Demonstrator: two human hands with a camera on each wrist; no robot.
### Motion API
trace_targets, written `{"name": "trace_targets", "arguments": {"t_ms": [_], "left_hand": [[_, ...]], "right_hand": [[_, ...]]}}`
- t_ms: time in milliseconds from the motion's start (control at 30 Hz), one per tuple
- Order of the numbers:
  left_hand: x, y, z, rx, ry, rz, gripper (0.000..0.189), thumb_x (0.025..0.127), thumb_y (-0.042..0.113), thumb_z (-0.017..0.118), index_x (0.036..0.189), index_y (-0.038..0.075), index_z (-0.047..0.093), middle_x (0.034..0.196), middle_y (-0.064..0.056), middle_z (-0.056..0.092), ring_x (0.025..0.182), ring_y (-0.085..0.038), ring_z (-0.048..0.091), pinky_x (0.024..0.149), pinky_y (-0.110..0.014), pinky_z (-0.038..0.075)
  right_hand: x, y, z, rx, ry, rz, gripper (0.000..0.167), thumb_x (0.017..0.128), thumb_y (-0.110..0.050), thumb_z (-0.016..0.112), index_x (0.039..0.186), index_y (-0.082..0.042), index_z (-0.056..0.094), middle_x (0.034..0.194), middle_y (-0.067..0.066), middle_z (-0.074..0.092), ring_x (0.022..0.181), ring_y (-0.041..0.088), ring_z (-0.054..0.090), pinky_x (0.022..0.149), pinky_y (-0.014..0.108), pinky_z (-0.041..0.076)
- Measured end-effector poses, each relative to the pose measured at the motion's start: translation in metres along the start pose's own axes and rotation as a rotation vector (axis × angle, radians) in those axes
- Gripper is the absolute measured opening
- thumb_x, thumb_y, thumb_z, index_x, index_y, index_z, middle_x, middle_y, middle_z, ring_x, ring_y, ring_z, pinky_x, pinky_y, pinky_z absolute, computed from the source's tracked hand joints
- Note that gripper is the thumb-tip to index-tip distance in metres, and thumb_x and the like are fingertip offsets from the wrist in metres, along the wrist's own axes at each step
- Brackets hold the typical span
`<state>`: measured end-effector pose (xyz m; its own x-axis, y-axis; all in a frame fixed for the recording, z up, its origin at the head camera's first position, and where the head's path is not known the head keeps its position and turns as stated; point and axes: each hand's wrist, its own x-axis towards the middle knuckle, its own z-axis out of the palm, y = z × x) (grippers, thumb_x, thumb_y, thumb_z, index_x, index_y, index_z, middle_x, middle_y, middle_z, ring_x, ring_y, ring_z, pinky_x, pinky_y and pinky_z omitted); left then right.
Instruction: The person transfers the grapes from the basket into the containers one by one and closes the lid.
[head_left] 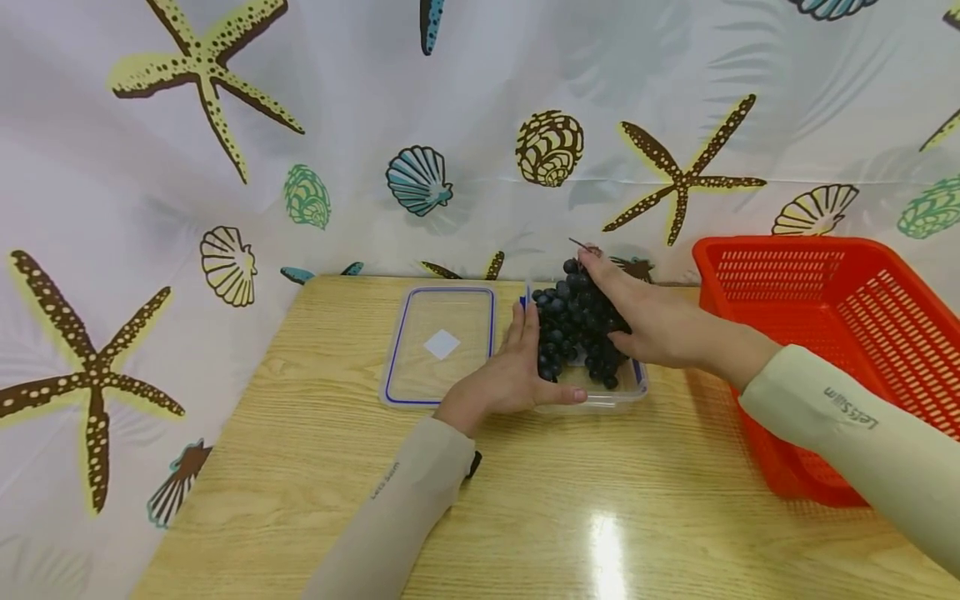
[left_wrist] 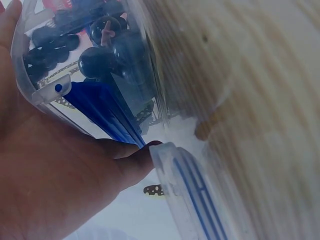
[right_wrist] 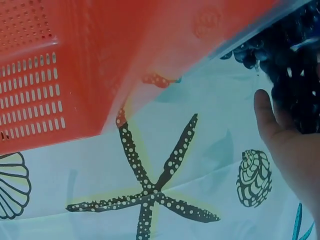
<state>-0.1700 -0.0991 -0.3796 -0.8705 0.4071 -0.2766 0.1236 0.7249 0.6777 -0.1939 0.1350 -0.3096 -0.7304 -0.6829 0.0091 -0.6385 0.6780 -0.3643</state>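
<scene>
- Where the light wood-grain table (head_left: pixel 262 467) meets a white curtain printed with starfish and shells (head_left: pixel 465 92), prints fill the background in the head view.
- A red plastic basket with slotted walls (head_left: pixel 795 243) stands on the right, and the right arm's pale beige lettered sleeve (head_left: pixel 832 417) crosses in front of it.
- Just left of the work lies a flat, clear plastic lid with a blue line round its edge (head_left: pixel 442 317), a white diamond-shaped label (head_left: pixel 442 344) near its middle.
- Between lid and basket sits a clear plastic rectangular container (head_left: pixel 607 402); the left wrist view shows a blue flap (left_wrist: pixel 105 112) at its side.
- The left hand (head_left: pixel 517 375) hides part of the container's left wall, its fingers straight against it and its thumb spread along the near edge.
- The right hand (head_left: pixel 663 325) covers the right part of the fruit, fingers stretched along it and thumb spread away; some fingertips are hidden.
- Inside the container is a bunch of round, blue-black grapes (head_left: pixel 562 317), tightly clustered, some glossy, heaped above the rim toward the far side.
- A thin brown stem (head_left: pixel 579 243) pokes out beside the right fingertips.
</scene>
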Motion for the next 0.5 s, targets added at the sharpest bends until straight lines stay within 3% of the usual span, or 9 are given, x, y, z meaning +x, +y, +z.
{"name": "trace_targets", "arguments": {"t_ms": [133, 167, 300, 333, 400, 500], "left_hand": [[0.000, 0.000, 0.000, -0.003, -0.001, -0.004, 0.133, 0.082, 0.062, 0.076, 0.156, 0.023, -0.028, 0.161, -0.001, -0.033, 0.152, -0.031, -0.007, 0.116, -0.055, 0.023], [0.000, 0.000, 0.000, -0.003, -0.001, -0.005, 0.133, 0.082, 0.062, 0.076, 0.156, 0.023, -0.028, 0.161, -0.001, -0.033, 0.152, -0.031, -0.006, 0.116, -0.054, 0.024], [0.000, 0.000, 0.000, -0.007, 0.006, -0.002, 0.134, 0.082, 0.062, 0.077, 0.156, 0.022, -0.027, 0.162, -0.003, -0.032, 0.152, -0.031, -0.004, 0.115, -0.053, 0.026], [0.000, 0.001, 0.000, -0.008, 0.007, 0.000, 0.134, 0.082, 0.062, 0.077, 0.156, 0.022, -0.027, 0.162, -0.003, -0.032, 0.152, -0.031, -0.004, 0.115, -0.053, 0.026], [0.000, 0.001, 0.000, -0.010, 0.011, 0.004, 0.134, 0.082, 0.062, 0.077, 0.157, 0.021, -0.026, 0.162, -0.004, -0.031, 0.152, -0.032, -0.003, 0.115, -0.053, 0.028], [0.001, 0.000, 0.000, -0.005, 0.013, 0.006, 0.134, 0.082, 0.062, 0.077, 0.157, 0.021, -0.026, 0.162, -0.004, -0.031, 0.152, -0.033, -0.003, 0.114, -0.054, 0.029]], "right_hand": [[-0.001, 0.000, 0.003, -0.037, -0.052, -0.024, 0.101, 0.093, -0.002, 0.070, 0.164, -0.016, -0.001, 0.167, 0.016, 0.011, 0.064, 0.017, 0.057, 0.058, 0.030, 0.050], [-0.001, -0.001, 0.004, -0.041, -0.060, -0.031, 0.100, 0.092, -0.002, 0.070, 0.164, -0.016, 0.002, 0.167, 0.016, 0.014, 0.073, 0.021, 0.060, 0.059, 0.029, 0.050], [-0.003, -0.008, 0.005, -0.004, -0.103, -0.017, 0.095, 0.091, -0.004, 0.068, 0.164, -0.016, 0.010, 0.165, 0.014, 0.021, 0.066, 0.018, 0.057, 0.056, 0.031, 0.048], [-0.003, -0.010, 0.005, 0.013, -0.114, -0.006, 0.094, 0.091, -0.004, 0.067, 0.164, -0.017, 0.011, 0.162, 0.015, 0.030, 0.061, 0.017, 0.054, 0.054, 0.032, 0.047], [-0.004, -0.013, 0.004, 0.040, -0.129, 0.018, 0.091, 0.090, -0.005, 0.066, 0.164, -0.019, 0.015, 0.144, 0.016, 0.052, 0.053, 0.012, 0.047, 0.053, 0.032, 0.045], [-0.005, -0.016, 0.002, 0.058, -0.126, 0.028, 0.085, 0.088, -0.005, 0.062, 0.162, -0.018, 0.024, 0.107, 0.011, 0.065, 0.050, 0.011, 0.043, 0.049, 0.031, 0.042]]}}
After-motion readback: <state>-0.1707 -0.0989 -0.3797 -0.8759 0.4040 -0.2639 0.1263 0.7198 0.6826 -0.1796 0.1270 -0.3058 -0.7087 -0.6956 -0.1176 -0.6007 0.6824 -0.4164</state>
